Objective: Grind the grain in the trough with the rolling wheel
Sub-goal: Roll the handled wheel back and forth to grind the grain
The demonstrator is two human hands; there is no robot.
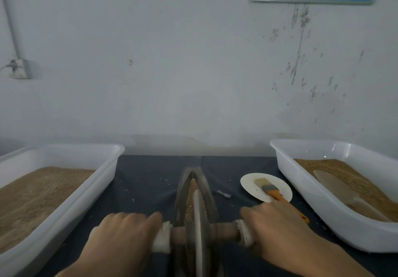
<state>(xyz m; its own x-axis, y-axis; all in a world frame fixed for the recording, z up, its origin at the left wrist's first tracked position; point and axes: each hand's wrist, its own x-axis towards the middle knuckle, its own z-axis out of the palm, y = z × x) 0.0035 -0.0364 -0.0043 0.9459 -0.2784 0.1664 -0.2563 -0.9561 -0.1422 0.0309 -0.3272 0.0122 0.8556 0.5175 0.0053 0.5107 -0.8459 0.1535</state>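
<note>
Left hand (pixel 127 231), right hand (pixel 277 225): grip closed.

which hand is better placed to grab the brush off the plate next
Right. The right hand grips the axle beside the orange-handled brush on the plate; the left hand sits across the trough.

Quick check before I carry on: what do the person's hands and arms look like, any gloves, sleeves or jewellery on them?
Both are bare. The left hand and the right hand wear no gloves, and no rings or watch show. The forearms run off the bottom edge uncovered, with no sleeve in view. Motion blur softens the fingers, so small details cannot be told.
</note>
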